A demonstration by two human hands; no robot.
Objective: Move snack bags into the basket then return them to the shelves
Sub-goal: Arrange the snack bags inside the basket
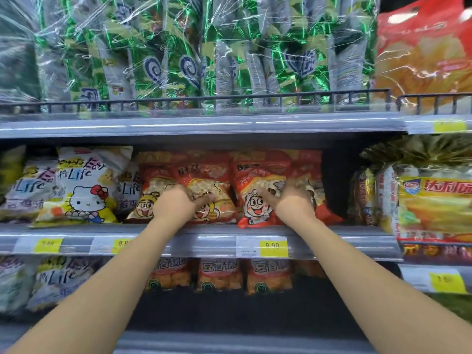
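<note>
The left hand (pixel 176 204) pinched one bag (pixel 204 178), the right hand (pixel 293 198) the next bag (pixel 258 178), probably to keep both upright behind the shelf lip (pixel 204 238) below.

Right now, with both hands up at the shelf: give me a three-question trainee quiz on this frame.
1. True or false: the left hand grips an orange bag on the middle shelf.
2. The right hand grips: A) a red bag, B) a bottle, C) a tin?
3. Fill in: the cat-print bag lies to the ___ of both hands.
Key: 1 true; 2 A; 3 left.
</note>
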